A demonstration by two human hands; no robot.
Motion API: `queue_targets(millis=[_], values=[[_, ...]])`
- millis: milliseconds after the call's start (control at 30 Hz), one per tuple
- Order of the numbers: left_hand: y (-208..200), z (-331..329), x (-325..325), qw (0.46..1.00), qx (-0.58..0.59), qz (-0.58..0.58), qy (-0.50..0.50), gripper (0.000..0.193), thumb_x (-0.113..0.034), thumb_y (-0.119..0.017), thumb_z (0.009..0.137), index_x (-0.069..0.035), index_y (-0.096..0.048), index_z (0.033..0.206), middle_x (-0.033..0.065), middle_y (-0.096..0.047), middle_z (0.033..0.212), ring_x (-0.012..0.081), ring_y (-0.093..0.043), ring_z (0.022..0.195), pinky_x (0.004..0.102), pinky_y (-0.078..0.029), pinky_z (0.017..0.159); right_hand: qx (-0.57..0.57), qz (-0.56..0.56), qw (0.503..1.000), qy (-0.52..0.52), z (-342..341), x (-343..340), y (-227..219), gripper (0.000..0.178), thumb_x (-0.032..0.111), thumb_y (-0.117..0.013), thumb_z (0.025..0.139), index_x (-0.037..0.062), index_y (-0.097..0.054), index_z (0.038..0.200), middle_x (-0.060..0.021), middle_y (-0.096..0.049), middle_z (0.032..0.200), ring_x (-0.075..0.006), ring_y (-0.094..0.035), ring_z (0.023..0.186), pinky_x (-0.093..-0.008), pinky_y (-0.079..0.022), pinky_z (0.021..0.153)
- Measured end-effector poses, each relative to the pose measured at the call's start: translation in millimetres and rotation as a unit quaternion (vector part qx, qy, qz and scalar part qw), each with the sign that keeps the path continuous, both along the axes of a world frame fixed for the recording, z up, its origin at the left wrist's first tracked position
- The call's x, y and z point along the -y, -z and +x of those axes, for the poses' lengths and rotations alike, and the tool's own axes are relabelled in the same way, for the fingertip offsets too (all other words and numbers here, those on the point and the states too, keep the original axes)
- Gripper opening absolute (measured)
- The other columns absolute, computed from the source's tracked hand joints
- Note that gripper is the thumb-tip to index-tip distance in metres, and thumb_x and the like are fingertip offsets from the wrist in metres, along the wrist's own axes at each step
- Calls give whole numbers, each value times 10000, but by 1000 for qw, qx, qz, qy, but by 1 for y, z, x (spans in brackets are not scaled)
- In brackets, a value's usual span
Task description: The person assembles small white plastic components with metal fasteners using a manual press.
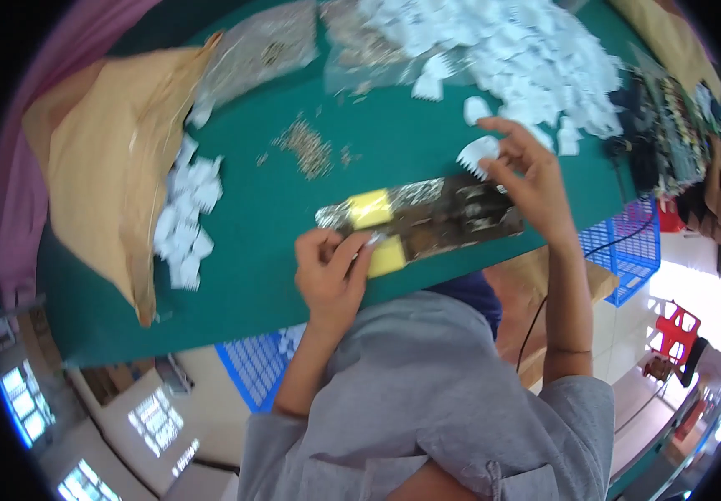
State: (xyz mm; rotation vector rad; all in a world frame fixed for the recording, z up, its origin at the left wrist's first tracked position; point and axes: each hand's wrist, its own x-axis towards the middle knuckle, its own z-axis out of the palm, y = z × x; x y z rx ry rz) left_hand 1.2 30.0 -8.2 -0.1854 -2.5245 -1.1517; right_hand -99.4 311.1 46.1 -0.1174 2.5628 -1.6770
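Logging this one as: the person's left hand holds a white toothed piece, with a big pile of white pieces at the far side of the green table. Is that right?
Not quite: the head view shows the right hand holding the white toothed piece. The big pile of white pieces is at the far side of the green table.

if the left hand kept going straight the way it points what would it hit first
Probably the dark strip, near its upper yellow patch; depth is unclear, so the left hand may already touch it.
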Motion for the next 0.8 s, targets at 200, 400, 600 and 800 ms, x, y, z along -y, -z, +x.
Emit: queue_targets(millis=[200,400,600,800], values=[[7,-1,2,1000,-2,14,3,310,-60,-900,780,-82,-773,1062,57,-476,1059,141,-546,794,287,-476,661,25,21,998,-54,-6,27,10,481,-56,-690,918,61,-618,1378,67,-471,824,-31,-435,737,-204,-389,676],[6,-10,-1,997,13,69,32,408,-72,-904,764,-83,-740,1138,95,-544,1160,198,-612,881,312,-533,747,4,73,995,-69,-5,31,6,470,-15,-675,907,84,-627,1364,30,-514,806,-73,-483,724,-244,-427,662],[9,-4,14,998,-21,21,54,276,-55,-869,787,-53,-752,1037,85,-632,1122,219,-680,870,323,-555,711,-35,86,984,-152,-18,58,33,331,139,-721,897,61,-676,1216,-133,-704,815,-267,-697,743,-391,-553,701],[12,-10,13,995,-42,28,81,301,-69,-869,790,-65,-756,1068,68,-647,1091,193,-678,841,311,-549,702,-146,327,933,32,-79,-23,39,245,182,-742,898,94,-738,1127,-81,-728,916,-216,-706,786,-364,-563,722]])
